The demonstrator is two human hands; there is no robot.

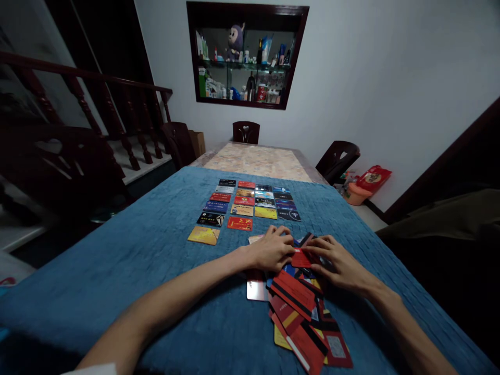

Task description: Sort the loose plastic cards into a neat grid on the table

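Note:
A red card (300,258) lies between my two hands, above a loose pile of cards. My left hand (273,249) is curled with its fingertips at the card's left edge. At the opposite edge, the thumb and fingers of my right hand (336,261) close on the same card. Beneath and towards me spreads the pile, with a red card with a black stripe (292,292) near its top. A pale card (257,290) sticks out on the left. Farther away, cards lie in columns, among them a gold card (203,235) and a yellow card (265,212).
A blue cloth (172,291) covers the near part of the table, and a patterned top (260,159) shows beyond it. Dark chairs (246,132) stand around. A wall cabinet (242,57) holds bottles and a plush toy. An orange basin (357,194) sits at the right.

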